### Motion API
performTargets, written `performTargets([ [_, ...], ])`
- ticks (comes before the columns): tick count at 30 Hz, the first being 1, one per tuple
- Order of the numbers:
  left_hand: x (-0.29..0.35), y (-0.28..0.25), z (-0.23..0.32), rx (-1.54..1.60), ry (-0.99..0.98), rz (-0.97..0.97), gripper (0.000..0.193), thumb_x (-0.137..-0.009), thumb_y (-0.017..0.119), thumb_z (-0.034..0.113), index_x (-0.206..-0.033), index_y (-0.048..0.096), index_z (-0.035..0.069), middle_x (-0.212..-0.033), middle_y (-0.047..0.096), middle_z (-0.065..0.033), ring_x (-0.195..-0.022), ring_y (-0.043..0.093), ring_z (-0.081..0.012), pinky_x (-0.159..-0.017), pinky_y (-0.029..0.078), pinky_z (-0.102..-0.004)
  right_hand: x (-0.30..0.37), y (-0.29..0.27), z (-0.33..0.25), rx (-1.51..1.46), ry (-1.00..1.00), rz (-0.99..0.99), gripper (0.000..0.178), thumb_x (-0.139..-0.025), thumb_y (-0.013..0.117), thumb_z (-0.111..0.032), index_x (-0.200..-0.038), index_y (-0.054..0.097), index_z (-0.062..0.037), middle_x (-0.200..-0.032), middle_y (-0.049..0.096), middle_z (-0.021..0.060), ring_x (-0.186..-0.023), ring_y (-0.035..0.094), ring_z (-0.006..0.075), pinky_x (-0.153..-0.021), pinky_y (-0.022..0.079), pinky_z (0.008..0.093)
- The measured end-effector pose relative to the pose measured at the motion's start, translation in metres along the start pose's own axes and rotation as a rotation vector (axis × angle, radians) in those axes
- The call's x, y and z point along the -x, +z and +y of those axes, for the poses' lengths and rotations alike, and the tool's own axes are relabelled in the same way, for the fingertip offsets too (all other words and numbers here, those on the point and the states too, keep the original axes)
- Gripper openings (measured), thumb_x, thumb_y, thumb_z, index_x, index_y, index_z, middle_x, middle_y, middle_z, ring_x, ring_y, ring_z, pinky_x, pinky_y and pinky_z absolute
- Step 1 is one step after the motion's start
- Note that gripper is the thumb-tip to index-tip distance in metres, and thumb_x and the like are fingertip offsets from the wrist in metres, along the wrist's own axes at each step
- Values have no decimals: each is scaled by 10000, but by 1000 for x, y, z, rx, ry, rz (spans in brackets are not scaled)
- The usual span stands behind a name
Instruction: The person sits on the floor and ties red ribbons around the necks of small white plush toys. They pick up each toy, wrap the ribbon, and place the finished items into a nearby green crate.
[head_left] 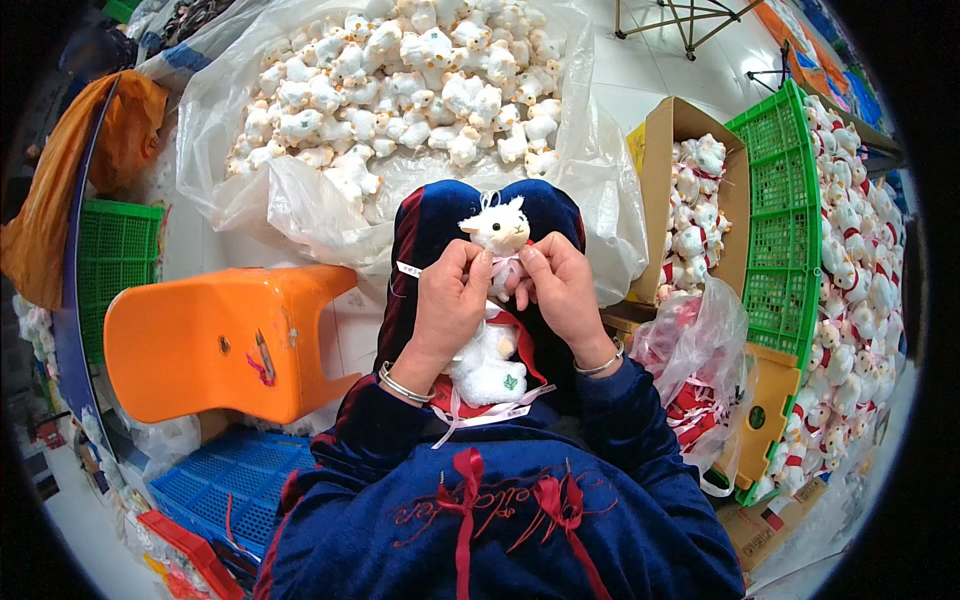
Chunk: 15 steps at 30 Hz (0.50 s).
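Over your lap, head view: your left hand point(448, 300) and right hand point(560, 290) both pinch the pink ribbon point(508, 268) at the neck of a white plush lamb point(497, 235), held upright. Another lamb point(487, 368) lies on your lap beneath.

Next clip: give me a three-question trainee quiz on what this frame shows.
1. True or false: both hands hold the small white plush lamb toy.
2. Which side of the person is the orange plastic stool on: A left, B right?
3. What fills the big clear plastic bag ahead?

Key: 1 true: left hand and right hand pinch it at the neck. 2 A. 3 White plush toys.
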<state>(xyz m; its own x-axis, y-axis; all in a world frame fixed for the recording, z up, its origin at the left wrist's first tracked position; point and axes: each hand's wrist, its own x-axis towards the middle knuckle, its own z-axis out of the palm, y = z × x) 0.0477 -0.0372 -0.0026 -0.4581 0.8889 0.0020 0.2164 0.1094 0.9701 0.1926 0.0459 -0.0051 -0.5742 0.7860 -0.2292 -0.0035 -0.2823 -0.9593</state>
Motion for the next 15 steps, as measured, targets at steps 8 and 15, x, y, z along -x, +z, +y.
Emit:
performTargets([
  [8, 0, 0, -8, 30, 12, 22, 174, -1006, 624, 133, -912, 612, -13, -749, 643, -73, -649, 584, -119, -600, 479, -286, -6, 4, 13, 98, -74, 118, 216, -1036, 591, -144, -879, 592, 4, -712, 678, 48, -578, 586, 78, -537, 454, 237],
  [15, -23, -11, -21, -198, 470, 148, 224, -1036, 555, 159, -895, 618, -4, -796, 606, -30, -630, 545, -81, -602, 470, -268, -3, -22, -3, 374, -72, 173, 315, -1048, 563, -264, -906, 645, 5, -721, 669, 70, -650, 621, 131, -643, 503, 309],
])
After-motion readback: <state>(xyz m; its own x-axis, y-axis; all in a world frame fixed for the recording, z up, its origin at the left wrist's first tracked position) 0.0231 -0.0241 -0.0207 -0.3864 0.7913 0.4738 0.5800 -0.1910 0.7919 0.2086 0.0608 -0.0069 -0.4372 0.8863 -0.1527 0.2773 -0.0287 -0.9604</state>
